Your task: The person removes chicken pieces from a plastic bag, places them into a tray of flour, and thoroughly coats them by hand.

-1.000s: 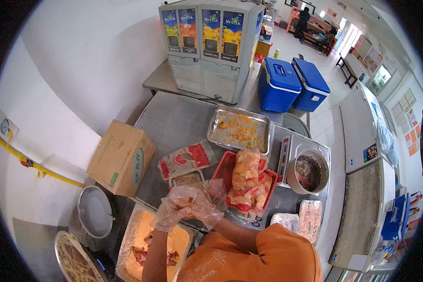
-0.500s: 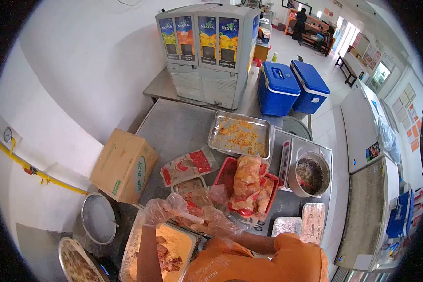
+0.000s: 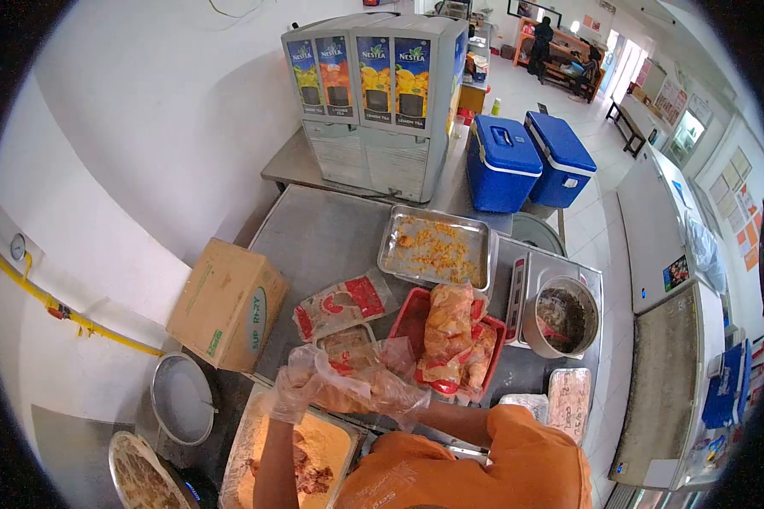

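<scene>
The left hand [image 3: 294,392] and the right hand [image 3: 392,394] work close together in loose clear plastic gloves, fingers gathered inward; the crumpled film hides whether either grips anything. Below the left hand, a metal pan [image 3: 358,439] holds pale orange breading powder [image 3: 329,443] with dark red raw meat pieces [image 3: 316,480] in it. Just beyond the gloves lies a shallow rectangular container [image 3: 370,332], and past it a flattened clear plastic bag with red print [image 3: 363,297]. To the right hand's far side, a red tray [image 3: 407,322] carries raw meat in red-printed plastic [image 3: 448,327]. Farther across the steel table [image 3: 301,246] is a metal tray [image 3: 491,260] strewn with orange crumbs [image 3: 440,246]; right of it, a pot [image 3: 533,327] sits on a digital scale [image 3: 516,288], with two pale packs [image 3: 570,403] nearer the person. A cardboard box [image 3: 216,297] stands on the left; behind the table are a Nestea dispenser [image 3: 369,157] and two blue coolers [image 3: 505,174].
</scene>
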Demonstrator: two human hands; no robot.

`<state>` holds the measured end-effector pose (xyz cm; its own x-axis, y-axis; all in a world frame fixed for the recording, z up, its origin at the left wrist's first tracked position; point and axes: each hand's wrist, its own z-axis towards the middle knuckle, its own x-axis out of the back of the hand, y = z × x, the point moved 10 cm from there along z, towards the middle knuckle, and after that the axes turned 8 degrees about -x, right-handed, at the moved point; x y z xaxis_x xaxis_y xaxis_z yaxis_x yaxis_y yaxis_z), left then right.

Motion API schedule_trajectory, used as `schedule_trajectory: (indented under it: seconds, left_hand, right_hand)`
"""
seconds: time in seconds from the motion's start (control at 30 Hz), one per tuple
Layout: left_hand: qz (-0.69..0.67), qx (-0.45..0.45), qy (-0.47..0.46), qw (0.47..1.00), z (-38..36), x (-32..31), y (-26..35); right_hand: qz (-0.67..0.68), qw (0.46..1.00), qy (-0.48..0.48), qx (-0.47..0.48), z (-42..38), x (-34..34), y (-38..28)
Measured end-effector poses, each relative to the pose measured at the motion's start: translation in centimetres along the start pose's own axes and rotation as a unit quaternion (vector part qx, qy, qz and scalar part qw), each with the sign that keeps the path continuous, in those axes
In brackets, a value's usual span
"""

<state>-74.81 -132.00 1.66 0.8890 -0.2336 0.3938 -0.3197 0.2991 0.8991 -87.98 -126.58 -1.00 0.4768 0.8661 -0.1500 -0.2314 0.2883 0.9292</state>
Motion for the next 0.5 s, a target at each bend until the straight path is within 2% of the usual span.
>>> schedule_trajectory:
  seconds: [0.03,0.07,0.1,0.17,0.23,0.3,0.33,0.4,0.43,0.47,0.5]
  left_hand:
    - [0.181,-0.074,0.038,0.98,-0.5,1.3,1.6]
    - [0.304,-0.167,0.047,0.937,-0.6,1.4,3.4]
    - [0.425,-0.251,0.081,0.866,-1.2,1.5,5.1]
    - [0.546,-0.441,0.091,0.707,-2.5,-0.3,6.3]
    - [0.528,-0.39,0.096,0.748,-2.4,0.2,4.3]
    - [0.49,-0.294,0.074,0.817,-1.9,0.9,2.1]
    - [0.459,-0.223,0.046,0.859,-1.5,1.1,2.5]
    - [0.392,-0.128,0.048,0.91,-2.0,1.8,0.5]
    - [0.358,-0.11,0.072,0.924,-3.2,2.2,-2.1]
    - [0.334,-0.093,0.055,0.936,-3.3,2.1,-2.7]
    - [0.311,-0.075,0.039,0.947,-3.4,2.0,-3.2]
  right_hand:
    - [0.315,0.946,-0.023,-0.077,0.4,-0.3,2.0]
    - [0.455,0.884,-0.082,-0.067,-0.1,-0.9,2.3]
    - [0.583,0.799,-0.138,-0.055,-0.3,-1.4,4.1]
    - [0.79,0.565,-0.237,-0.028,-0.8,-1.6,6.8]
    - [0.883,0.375,-0.28,-0.048,-1.2,-1.9,7.4]
    - [0.911,0.275,-0.283,-0.115,-1.5,-3.1,8.0]
    - [0.925,0.254,-0.26,-0.111,-1.0,-3.5,8.8]
    - [0.949,0.211,-0.213,-0.098,0.0,-5.0,10.5]
    - [0.945,0.261,-0.184,-0.068,-0.2,-5.0,9.7]
    - [0.938,0.31,-0.152,-0.04,-0.8,-5.5,7.0]
    - [0.94,0.316,-0.127,-0.001,-1.5,-5.8,3.4]
